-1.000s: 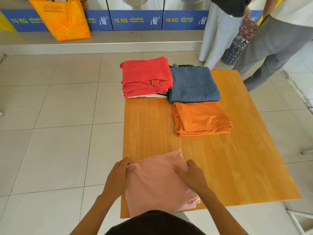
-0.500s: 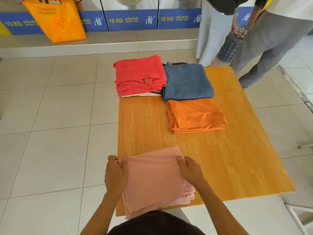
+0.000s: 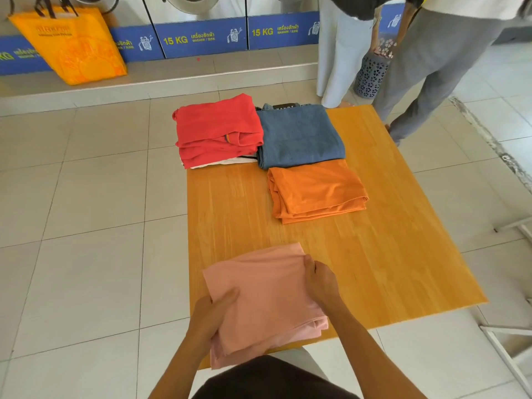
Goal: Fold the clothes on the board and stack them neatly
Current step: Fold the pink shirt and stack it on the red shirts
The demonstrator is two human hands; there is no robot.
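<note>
A folded pink garment (image 3: 264,298) lies at the near left corner of the wooden board (image 3: 388,254). My left hand (image 3: 211,315) grips its left edge, thumb on top. My right hand (image 3: 319,279) holds its right edge, fingers curled around the fold. Farther back sit a folded orange garment (image 3: 315,191), a folded blue garment (image 3: 299,136) and a red stack (image 3: 218,129) over a white piece, at the board's far left corner.
Two people stand at the board's far right, with a patterned grey basket (image 3: 371,73) between them. An orange bag (image 3: 69,44) rests on the step before the washers. A white metal frame (image 3: 509,341) stands at the right.
My left hand slid down the pink garment's left side toward me and took hold with the thumb on top. My right hand stayed on the right edge. The camera view shifted slightly.
</note>
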